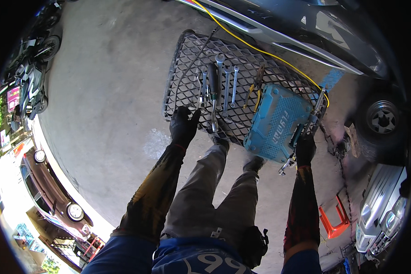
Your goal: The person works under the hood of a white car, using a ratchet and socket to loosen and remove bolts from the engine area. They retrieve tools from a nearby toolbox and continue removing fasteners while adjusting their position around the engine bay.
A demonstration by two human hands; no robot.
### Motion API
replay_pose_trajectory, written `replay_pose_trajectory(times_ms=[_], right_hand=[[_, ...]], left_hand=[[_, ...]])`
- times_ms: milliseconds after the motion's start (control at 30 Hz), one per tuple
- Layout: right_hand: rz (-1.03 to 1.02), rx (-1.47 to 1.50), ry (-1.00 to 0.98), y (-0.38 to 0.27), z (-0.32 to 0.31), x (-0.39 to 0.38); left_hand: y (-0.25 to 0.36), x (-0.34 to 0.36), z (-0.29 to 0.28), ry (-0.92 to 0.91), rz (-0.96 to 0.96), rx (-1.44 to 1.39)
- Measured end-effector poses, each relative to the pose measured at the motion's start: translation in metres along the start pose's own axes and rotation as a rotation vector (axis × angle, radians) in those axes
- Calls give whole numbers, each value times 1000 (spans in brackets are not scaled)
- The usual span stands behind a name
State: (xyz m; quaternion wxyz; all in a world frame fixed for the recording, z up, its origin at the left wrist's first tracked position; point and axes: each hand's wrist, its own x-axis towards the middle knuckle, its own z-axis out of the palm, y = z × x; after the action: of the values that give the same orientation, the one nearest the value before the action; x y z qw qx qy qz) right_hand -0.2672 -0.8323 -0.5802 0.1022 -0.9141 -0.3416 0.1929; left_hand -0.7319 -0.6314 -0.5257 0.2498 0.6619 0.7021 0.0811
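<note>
My left hand (182, 129), in a black glove, hovers at the near left edge of a black metal mesh stand (243, 55). Its thumb and fingers are apart and hold nothing visible. Just beyond it lie a ratchet wrench with a black handle (213, 82), several combination wrenches (227, 86) and yellow-handled pliers (249, 97). My gloved right hand (305, 150) is closed at the right side of a teal tool case (278, 123); the glove hides what it grips. A chrome tool (319, 101) lies along that side, and another metal tool end (284, 168) shows below the hand.
A dark car (315, 27) stands beyond the mesh stand, with a yellow hose (269, 52) running between them. To the right are a wheel (382, 116), an orange plastic stool (335, 221) and a silver vehicle (381, 210). Motorcycles (34, 86) and a brown car (50, 187) stand far left.
</note>
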Motion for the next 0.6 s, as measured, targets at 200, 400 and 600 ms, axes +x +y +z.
replay_pose_trajectory(times_ms=[200, 400, 600], right_hand=[[-134, 29, 26, -2, -29, -20], [-49, 343, -148, -68, -75, -134], [-65, 920, -477, -263, 4, -203]], left_hand=[[-5, -33, -18, -134, -19, -138], [54, -104, -35, -523, 28, -494], [74, -71, -27, -609, -23, -1050]])
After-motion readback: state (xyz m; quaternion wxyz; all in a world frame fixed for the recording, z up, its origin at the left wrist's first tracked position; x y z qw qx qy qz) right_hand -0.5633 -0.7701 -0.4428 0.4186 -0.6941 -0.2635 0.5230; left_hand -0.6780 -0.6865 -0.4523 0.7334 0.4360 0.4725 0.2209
